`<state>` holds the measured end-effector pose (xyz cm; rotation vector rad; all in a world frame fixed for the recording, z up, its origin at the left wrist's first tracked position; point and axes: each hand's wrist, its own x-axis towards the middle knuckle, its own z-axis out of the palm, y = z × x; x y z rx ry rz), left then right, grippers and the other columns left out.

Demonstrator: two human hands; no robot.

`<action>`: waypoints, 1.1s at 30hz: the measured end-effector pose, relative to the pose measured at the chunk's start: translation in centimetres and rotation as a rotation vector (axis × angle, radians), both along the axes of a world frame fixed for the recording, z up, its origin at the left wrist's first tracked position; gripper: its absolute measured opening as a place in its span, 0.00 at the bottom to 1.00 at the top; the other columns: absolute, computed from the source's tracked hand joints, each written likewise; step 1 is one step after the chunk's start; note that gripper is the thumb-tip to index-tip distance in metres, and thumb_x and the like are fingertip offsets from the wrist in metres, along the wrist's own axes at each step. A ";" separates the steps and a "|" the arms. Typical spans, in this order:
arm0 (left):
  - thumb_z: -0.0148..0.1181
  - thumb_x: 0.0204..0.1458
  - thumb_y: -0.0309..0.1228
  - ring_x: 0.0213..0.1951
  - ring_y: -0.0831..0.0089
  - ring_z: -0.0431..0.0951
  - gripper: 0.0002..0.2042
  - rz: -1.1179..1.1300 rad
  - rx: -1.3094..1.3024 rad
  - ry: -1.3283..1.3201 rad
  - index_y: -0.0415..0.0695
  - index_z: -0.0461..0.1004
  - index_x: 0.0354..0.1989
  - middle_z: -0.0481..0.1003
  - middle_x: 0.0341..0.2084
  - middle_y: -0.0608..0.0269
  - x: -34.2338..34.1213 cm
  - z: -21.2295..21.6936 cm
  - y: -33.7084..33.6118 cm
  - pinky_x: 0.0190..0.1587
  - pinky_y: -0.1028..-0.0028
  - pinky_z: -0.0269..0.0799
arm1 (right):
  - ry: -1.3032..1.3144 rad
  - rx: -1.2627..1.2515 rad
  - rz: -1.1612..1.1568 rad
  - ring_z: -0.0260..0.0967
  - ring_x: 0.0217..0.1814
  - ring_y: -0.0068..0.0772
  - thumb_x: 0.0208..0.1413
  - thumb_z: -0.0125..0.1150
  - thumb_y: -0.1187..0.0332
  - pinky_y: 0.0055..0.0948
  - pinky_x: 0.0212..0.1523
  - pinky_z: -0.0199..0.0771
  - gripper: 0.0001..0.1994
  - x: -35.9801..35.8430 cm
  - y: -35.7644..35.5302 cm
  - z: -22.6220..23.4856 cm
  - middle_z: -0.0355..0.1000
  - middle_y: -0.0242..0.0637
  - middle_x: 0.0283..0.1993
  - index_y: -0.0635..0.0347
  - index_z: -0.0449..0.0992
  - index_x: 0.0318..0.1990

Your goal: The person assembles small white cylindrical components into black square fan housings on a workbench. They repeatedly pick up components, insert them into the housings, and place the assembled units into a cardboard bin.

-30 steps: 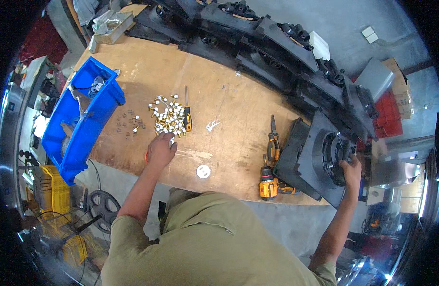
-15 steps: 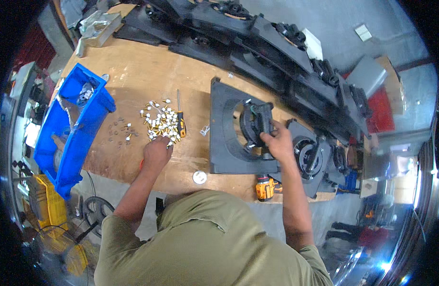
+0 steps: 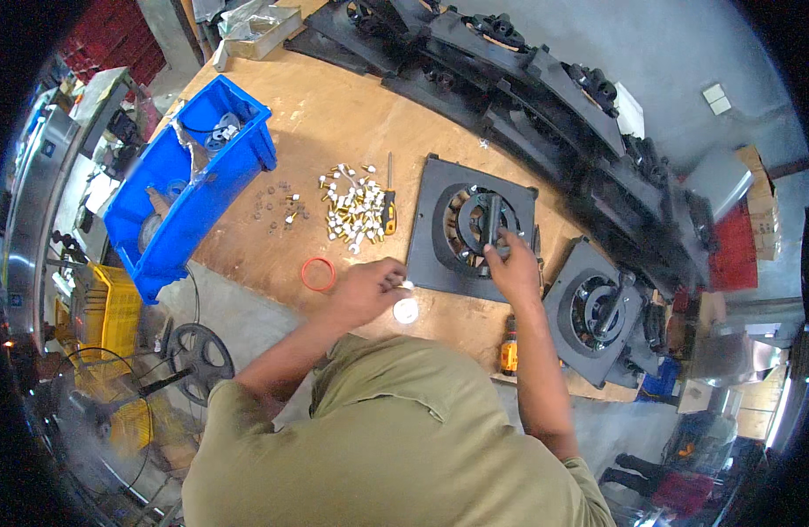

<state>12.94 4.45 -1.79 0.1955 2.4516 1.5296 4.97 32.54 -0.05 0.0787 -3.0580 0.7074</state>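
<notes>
Head camera, looking steeply down from above the person.

One wide fisheye view faces the wooden workbench [image 3: 334, 105] from the near side, close over the shoulders; edges bend at the rim, floor showing left and far right.

the left hand [image 3: 365, 290] hides most of a small white piece; the loose fasteners [image 3: 356, 211] are too small to tell apart.
</notes>
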 end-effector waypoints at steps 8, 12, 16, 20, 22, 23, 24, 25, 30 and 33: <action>0.67 0.48 0.40 0.41 0.55 0.82 0.21 -0.301 -0.073 0.204 0.43 0.73 0.48 0.80 0.38 0.51 0.6 1.6 4.3 0.44 0.60 0.77 | -0.703 -0.874 0.092 0.73 0.29 0.22 0.60 0.64 0.69 0.24 0.29 0.74 0.11 9.3 -2.2 1.0 0.76 0.35 0.32 0.69 0.78 0.44; 0.67 0.49 0.40 0.45 0.54 0.80 0.22 -0.032 -0.366 0.197 0.44 0.75 0.51 0.79 0.41 0.49 -0.9 -0.8 -2.8 0.48 0.60 0.76 | -0.670 -0.882 0.021 0.74 0.31 0.22 0.57 0.66 0.69 0.26 0.34 0.75 0.12 11.4 -0.9 -1.6 0.77 0.35 0.34 0.68 0.78 0.44; 0.66 0.51 0.43 0.44 0.51 0.80 0.22 0.343 -0.809 0.108 0.40 0.77 0.48 0.79 0.42 0.46 -3.9 -4.3 -12.4 0.48 0.58 0.76 | -0.598 -0.845 -0.082 0.77 0.37 0.26 0.54 0.67 0.70 0.27 0.40 0.76 0.12 13.4 0.4 -3.9 0.79 0.39 0.37 0.67 0.78 0.43; 0.65 0.51 0.42 0.41 0.48 0.81 0.19 0.346 -0.915 -0.049 0.39 0.77 0.42 0.79 0.38 0.44 -5.0 -7.8 -15.7 0.46 0.55 0.76 | -0.531 -0.775 -0.129 0.77 0.37 0.25 0.54 0.67 0.72 0.27 0.39 0.77 0.12 14.6 0.2 -4.8 0.79 0.39 0.36 0.67 0.77 0.44; 0.65 0.51 0.42 0.40 0.48 0.81 0.18 0.311 -0.905 -0.022 0.39 0.78 0.40 0.79 0.37 0.44 -4.9 -8.4 -16.0 0.45 0.54 0.76 | -0.506 -0.803 -0.164 0.77 0.37 0.25 0.54 0.67 0.72 0.27 0.39 0.77 0.12 14.6 -0.9 -4.9 0.79 0.38 0.36 0.67 0.77 0.45; 0.65 0.51 0.41 0.39 0.48 0.81 0.17 0.296 -0.903 -0.007 0.39 0.77 0.39 0.79 0.37 0.45 -4.8 -8.3 -16.1 0.44 0.54 0.76 | -0.527 -0.803 -0.220 0.77 0.37 0.25 0.54 0.67 0.72 0.27 0.38 0.77 0.12 14.4 -1.8 -4.8 0.79 0.38 0.35 0.67 0.77 0.45; 0.65 0.51 0.41 0.39 0.48 0.81 0.16 0.284 -0.902 0.006 0.39 0.77 0.39 0.79 0.36 0.46 -4.6 -7.9 -16.2 0.44 0.54 0.76 | -0.563 -0.846 -0.269 0.77 0.38 0.26 0.54 0.67 0.71 0.28 0.38 0.77 0.12 14.2 -2.7 -4.5 0.79 0.38 0.36 0.67 0.77 0.45; 0.66 0.50 0.40 0.37 0.50 0.81 0.16 0.257 -0.827 0.058 0.39 0.77 0.39 0.79 0.36 0.47 -4.2 -7.2 -16.3 0.43 0.55 0.77 | -0.532 -0.899 -0.226 0.77 0.37 0.26 0.54 0.67 0.71 0.28 0.38 0.77 0.13 14.0 -4.0 -4.3 0.79 0.38 0.36 0.67 0.77 0.45; 0.70 0.49 0.38 0.34 0.59 0.83 0.16 -0.010 -0.281 0.170 0.39 0.78 0.40 0.80 0.34 0.52 -3.0 -2.4 -12.9 0.39 0.64 0.79 | -0.394 -0.779 -0.039 0.75 0.37 0.24 0.55 0.66 0.72 0.27 0.40 0.76 0.13 11.7 -10.2 -2.0 0.78 0.36 0.35 0.69 0.76 0.46; 0.72 0.47 0.36 0.36 0.67 0.83 0.16 -0.208 -0.085 -0.078 0.39 0.79 0.40 0.81 0.36 0.53 -3.2 0.6 -8.6 0.40 0.69 0.79 | -0.466 -0.857 -0.076 0.75 0.38 0.24 0.56 0.67 0.71 0.27 0.41 0.76 0.13 10.4 -11.9 -0.2 0.78 0.35 0.37 0.67 0.77 0.46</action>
